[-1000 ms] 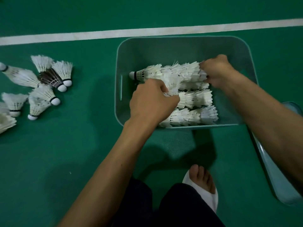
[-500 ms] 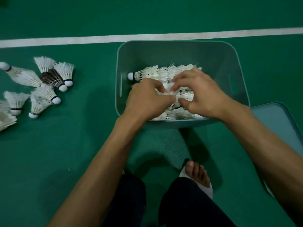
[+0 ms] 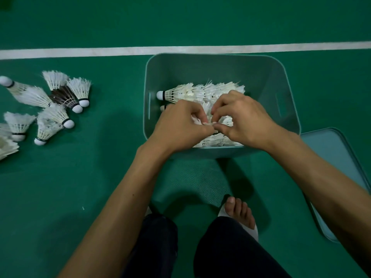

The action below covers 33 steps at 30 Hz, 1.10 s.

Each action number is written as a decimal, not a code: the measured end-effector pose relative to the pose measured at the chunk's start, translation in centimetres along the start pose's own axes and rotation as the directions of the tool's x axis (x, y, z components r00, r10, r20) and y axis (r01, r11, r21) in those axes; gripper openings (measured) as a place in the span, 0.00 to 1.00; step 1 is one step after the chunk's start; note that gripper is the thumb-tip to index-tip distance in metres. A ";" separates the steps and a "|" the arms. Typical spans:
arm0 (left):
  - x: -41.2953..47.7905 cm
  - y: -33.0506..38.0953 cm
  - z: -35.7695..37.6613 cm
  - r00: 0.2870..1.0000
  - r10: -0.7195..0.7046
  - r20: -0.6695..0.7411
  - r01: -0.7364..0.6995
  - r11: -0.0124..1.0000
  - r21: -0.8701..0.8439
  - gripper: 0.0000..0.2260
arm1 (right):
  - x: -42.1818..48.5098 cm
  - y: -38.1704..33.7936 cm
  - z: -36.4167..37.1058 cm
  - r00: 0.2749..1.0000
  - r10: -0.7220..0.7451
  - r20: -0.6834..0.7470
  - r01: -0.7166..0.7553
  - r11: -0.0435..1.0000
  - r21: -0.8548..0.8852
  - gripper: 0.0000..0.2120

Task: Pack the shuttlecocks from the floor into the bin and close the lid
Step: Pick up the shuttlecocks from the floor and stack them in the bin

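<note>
A teal plastic bin point(image 3: 200, 65) stands open on the green court floor. Rows of white shuttlecocks point(image 3: 200, 93) lie stacked inside it. My left hand point(image 3: 178, 127) and my right hand point(image 3: 247, 121) are both inside the bin, fingertips nearly touching. Together they pinch a white shuttlecock point(image 3: 225, 121) above the stacks. Several loose shuttlecocks point(image 3: 60, 109) lie scattered on the floor at the left, one with dark feathers. The bin's teal lid point(image 3: 333, 157) lies flat on the floor to the right of the bin, partly hidden by my right forearm.
A white court line point(image 3: 80, 52) runs across the floor behind the bin. My knees in dark trousers and a foot in a white slipper point(image 3: 241, 215) are close in front of the bin.
My right hand has come from the bin's right side to the middle and met my left hand over the stacks. The view has shifted slightly downward.
</note>
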<state>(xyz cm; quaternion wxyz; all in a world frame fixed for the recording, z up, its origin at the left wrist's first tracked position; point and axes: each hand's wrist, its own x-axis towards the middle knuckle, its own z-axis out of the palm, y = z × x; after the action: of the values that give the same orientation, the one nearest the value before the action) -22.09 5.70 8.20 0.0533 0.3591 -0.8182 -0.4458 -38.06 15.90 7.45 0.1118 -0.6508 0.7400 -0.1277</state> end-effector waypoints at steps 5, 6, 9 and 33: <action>0.3 -0.6 0.2 1.000 0.001 -0.011 -0.001 0.998 -0.065 0.15 | -0.3 0.2 -0.1 0.997 0.072 -0.005 -0.072 0.995 -0.065 0.03; 0.4 -0.7 0.2 1.000 -0.006 -0.020 0.004 0.996 -0.090 0.17 | -0.4 0.3 -0.8 0.990 0.130 -0.053 -0.134 0.987 -0.085 0.03; 0.7 -1.1 0.4 0.998 -0.041 -0.051 0.036 0.996 -0.079 0.21 | -0.1 1.4 -3.6 0.900 0.377 -0.219 -0.420 0.883 -0.208 0.06; 3.0 -2.2 0.8 0.913 -0.398 0.090 0.402 0.916 -0.023 0.11 | 8.2 7.5 0.5 0.283 0.923 0.261 -0.694 0.009 0.720 0.09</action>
<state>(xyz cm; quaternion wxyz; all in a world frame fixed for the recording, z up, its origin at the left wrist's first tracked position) -23.47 3.64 5.35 -0.0657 0.4988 -0.7197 -0.4784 -45.94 8.61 4.49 0.3035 0.0402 0.8585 -0.4114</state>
